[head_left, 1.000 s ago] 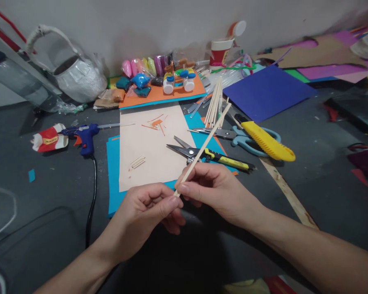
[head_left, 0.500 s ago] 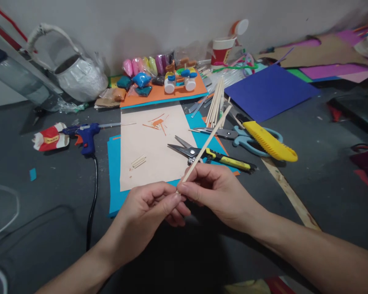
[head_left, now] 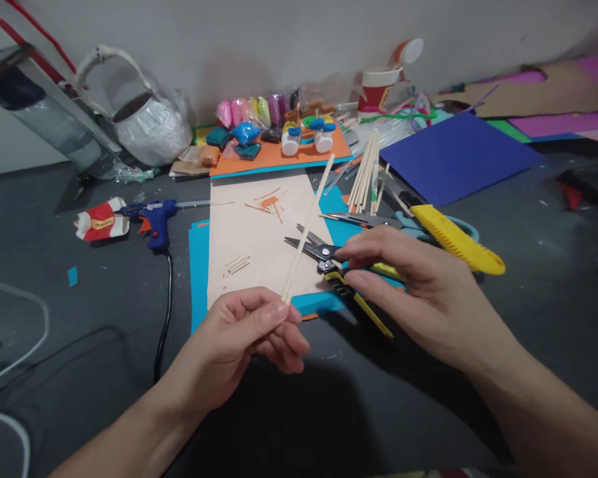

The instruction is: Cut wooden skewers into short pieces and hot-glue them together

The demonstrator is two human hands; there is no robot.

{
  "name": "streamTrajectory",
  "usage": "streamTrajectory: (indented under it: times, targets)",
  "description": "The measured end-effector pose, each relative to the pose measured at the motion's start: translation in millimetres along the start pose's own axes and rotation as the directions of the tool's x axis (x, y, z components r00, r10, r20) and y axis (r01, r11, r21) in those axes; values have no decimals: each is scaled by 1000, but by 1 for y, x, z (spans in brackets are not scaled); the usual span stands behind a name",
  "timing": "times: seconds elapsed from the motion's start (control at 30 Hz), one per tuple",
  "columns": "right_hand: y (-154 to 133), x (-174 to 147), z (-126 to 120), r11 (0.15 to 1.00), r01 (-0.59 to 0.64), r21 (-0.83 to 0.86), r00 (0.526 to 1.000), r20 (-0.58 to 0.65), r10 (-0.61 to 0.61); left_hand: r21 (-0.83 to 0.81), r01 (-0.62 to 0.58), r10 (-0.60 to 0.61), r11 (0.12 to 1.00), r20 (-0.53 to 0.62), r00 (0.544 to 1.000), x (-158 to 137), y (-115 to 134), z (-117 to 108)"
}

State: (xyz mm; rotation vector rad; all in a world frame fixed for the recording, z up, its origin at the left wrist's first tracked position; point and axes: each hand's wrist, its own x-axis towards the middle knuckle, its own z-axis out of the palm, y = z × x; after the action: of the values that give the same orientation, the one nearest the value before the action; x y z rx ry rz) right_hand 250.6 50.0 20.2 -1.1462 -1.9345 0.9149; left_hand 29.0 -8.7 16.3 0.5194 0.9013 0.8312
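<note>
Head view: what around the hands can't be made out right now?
Head view: lower end of the pale, thin wooden stick, hidden in the fingers of the left hand.
Head view: part of the black-and-yellow-handled metal shears, covered by the right hand; whether it grips them is unclear.
Head view: lettering on the red-and-white paper cup at the back, too small to read.
Head view: rest of the looped white cable, cut off by the left edge.

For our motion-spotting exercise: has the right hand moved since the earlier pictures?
Yes: judged against the cream paper, the right hand has moved rightward and farther forward, to the black-and-yellow shears.
</note>
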Motion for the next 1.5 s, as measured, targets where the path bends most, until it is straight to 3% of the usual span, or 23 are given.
streamTrajectory:
  times: [0.07, 0.13, 0.23, 0.3, 0.5, 0.7, 0.8, 0.9, 1.03, 1.1, 1.27, 1.5]
  targets:
    - [-10, -1, 9, 954, -112, 278, 987, 139, 76, -38, 45, -43, 998, 42, 998, 0, -3, 0]
    - [-17, -1, 20, 841, -278, 464, 948, 271, 164, -36, 75, -73, 997, 67, 995, 0, -7, 2]
    - [-18, -1, 33, 685, -436, 583, 887, 406, 219, 14, 78, -79, 997, 54, 995, 1, -13, 4]
    - [-16, -2, 36, 639, -473, 606, 870, 437, 230, 48, 63, -65, 997, 37, 997, 1, -14, 7]
    - [-17, -2, 31, 574, -525, 629, 844, 472, 254, 276, -7, -6, 961, 46, 999, -4, -10, 8]
    - [-16, -1, 29, 553, -557, 620, 824, 499, 270, 630, -205, 157, 749, 132, 979, -5, -7, 0]
    - [-14, -2, 29, 568, -566, 598, 816, 504, 282, 709, -287, 221, 644, 186, 957, -4, -6, -2]
    - [-14, -3, 30, 575, -559, 598, 821, 499, 278, 732, -319, 258, 602, 200, 945, -5, -6, -1]
    - [-13, -3, 31, 553, -538, 636, 836, 486, 255, 730, -278, 226, 624, 172, 959, -3, -6, 1]
    - [-13, -3, 31, 545, -534, 647, 839, 485, 246, 699, -231, 190, 677, 137, 972, -2, -6, 1]
    - [-12, -3, 32, 590, -529, 610, 837, 488, 247, 461, -51, 36, 886, 39, 999, 2, -7, 3]
    - [-13, -3, 32, 640, -531, 556, 830, 493, 260, 250, 61, -78, 966, 60, 995, 2, -8, 4]
